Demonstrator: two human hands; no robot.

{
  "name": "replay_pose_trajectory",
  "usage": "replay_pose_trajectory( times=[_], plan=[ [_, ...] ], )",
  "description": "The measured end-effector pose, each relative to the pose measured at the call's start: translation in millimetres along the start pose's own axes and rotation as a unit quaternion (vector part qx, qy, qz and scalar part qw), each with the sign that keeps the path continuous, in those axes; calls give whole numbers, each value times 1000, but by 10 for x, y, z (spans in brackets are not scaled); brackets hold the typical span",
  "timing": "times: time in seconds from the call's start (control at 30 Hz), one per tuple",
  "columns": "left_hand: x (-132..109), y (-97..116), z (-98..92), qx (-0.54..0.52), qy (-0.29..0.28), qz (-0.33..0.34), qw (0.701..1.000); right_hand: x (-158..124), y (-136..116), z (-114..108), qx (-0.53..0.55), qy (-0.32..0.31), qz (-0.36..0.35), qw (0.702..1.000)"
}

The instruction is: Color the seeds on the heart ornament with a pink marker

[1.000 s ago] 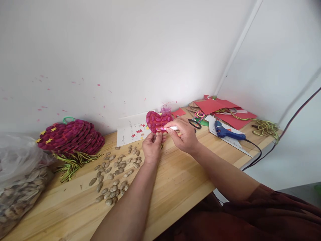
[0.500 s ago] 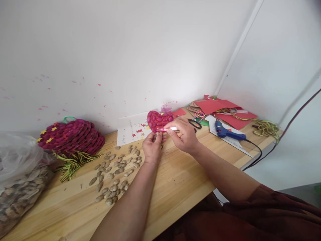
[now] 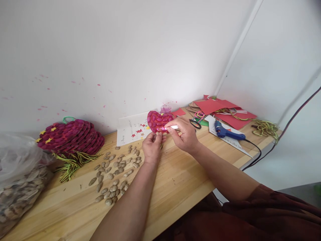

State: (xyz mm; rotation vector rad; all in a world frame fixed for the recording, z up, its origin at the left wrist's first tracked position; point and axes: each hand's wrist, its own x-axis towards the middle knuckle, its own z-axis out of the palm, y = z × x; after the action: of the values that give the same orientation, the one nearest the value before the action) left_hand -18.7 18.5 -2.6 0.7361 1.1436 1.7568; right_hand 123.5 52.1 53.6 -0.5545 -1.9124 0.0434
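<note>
My left hand (image 3: 151,146) pinches the lower edge of a magenta heart-shaped craft piece (image 3: 155,119) with a bumpy, nubby surface. Between the fingers of my right hand (image 3: 186,136) is a white-handled paintbrush (image 3: 173,127), its pink-coated end lying against the lower part of the heart. A small cup of pink paint (image 3: 166,109) stands just behind the heart. Under and beside the heart lies a white paper sheet (image 3: 124,135) with small star cutouts. Loose peanuts in shells (image 3: 113,188) are scattered left of my left forearm.
A stack of magenta hearts (image 3: 82,139) with green-yellow tassels and a plastic bag of peanuts (image 3: 22,190) sit at the left. Rightward are scissors (image 3: 196,124), red paper (image 3: 208,107), a blue glue gun (image 3: 229,134) with its cord, and tangled yarn (image 3: 265,130).
The paintbrush has shifted very slightly against the heart. Both hands stay in nearly the same place, still holding the heart and the brush.
</note>
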Motion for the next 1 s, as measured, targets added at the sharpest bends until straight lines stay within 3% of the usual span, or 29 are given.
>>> replay_pose_trajectory(
  times=[0.8, 0.9, 1.0],
  plan=[
    [19, 12, 22, -49, 45, -17, 998, -7, 21, -18, -2, 5, 32, 999],
    [35, -1, 20, -55, 63, -17, 996, 6, 53, -34, 15, 32, 58, 998],
    [46, -12, 23, -61, 83, -28, 994, 73, 159, -82, 36, 74, 135, 987]
  ],
)
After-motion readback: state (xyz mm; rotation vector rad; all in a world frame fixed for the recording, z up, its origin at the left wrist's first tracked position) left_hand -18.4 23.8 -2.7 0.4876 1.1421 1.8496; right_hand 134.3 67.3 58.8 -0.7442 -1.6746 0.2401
